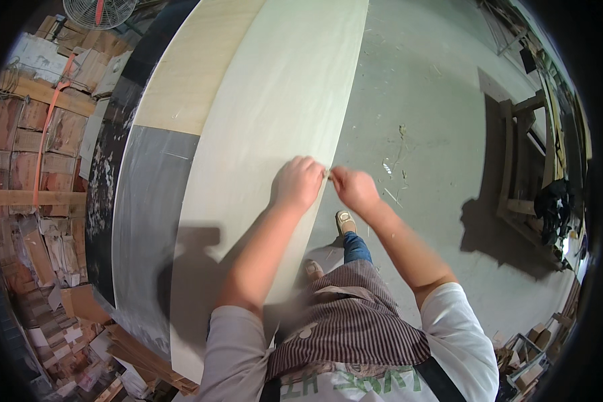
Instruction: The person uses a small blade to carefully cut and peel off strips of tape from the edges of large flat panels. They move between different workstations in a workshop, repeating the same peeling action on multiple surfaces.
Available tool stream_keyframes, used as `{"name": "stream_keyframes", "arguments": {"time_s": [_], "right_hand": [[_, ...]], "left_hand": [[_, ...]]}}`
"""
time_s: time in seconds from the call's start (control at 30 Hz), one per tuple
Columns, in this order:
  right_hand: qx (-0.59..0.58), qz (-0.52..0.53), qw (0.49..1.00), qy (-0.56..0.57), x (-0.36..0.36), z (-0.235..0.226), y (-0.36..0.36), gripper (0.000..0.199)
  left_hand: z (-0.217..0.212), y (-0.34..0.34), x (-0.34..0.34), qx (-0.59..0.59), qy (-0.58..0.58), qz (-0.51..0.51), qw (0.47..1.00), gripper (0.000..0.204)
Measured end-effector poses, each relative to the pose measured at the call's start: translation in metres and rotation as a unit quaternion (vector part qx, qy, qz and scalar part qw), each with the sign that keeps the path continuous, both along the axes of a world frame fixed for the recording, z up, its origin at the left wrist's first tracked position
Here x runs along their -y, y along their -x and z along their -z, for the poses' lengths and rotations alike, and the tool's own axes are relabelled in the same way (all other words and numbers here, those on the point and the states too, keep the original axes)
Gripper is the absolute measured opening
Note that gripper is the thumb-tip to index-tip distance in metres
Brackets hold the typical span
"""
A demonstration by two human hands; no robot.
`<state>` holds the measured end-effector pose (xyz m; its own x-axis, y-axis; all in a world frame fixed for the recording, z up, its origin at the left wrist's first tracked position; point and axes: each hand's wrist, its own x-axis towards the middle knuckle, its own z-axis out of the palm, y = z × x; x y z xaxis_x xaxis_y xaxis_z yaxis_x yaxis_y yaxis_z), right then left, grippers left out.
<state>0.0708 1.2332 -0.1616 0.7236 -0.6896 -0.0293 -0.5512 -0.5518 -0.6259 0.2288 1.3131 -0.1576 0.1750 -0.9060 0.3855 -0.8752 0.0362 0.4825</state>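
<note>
White shirt (462, 342), striped apron (355, 308). Left hand (300, 182), right hand (355, 190): fingers curled at edge of pale panel (275, 87); anything pinched, cannot tell. Slipping fingers could catch splinters.

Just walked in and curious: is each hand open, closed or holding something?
Left hand: curled at the edge of the pale board; cannot tell if holding anything.
Right hand: curled close by; cannot tell if holding anything.

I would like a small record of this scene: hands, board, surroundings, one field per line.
Left hand: curled, at right edge of pale board
Right hand: curled, just beside that edge, above grey floor
Held thing: too small to tell
Left of board: grey panel, yellowish panel
Far left: stacked boxes, orange strap
</note>
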Motion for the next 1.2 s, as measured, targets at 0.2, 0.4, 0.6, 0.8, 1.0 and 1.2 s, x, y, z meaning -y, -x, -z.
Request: {"name": "stream_keyframes", "arguments": {"time_s": [0.2,0.4,0.6,0.8,1.0,1.2], "right_hand": [[-0.020,0.027,0.999,-0.032,0.021,-0.001,-0.006,0.019],[0.002,0.015,0.999,-0.045,-0.018,0.001,0.003,0.020],[0.005,0.004,0.998,-0.057,-0.045,0.001,0.009,0.021],[0.003,-0.008,0.997,-0.074,-0.078,-0.001,0.016,0.021],[0.015,-0.024,0.997,-0.068,-0.113,0.001,0.025,0.020],[0.035,-0.037,0.997,-0.052,-0.144,0.004,0.032,0.020]], "left_hand": [[-0.001,-0.008,0.027,0.017,-0.038,0.016,0.999,0.003],[-0.005,-0.002,-0.013,-0.009,-0.054,0.032,0.998,0.004],[-0.008,0.002,-0.041,-0.018,-0.060,0.037,0.997,0.005],[-0.011,0.010,-0.077,-0.021,-0.064,0.039,0.997,0.006],[-0.012,0.019,-0.115,-0.018,-0.074,0.034,0.996,0.007],[-0.011,0.029,-0.149,-0.022,-0.049,0.019,0.998,0.008]]}}
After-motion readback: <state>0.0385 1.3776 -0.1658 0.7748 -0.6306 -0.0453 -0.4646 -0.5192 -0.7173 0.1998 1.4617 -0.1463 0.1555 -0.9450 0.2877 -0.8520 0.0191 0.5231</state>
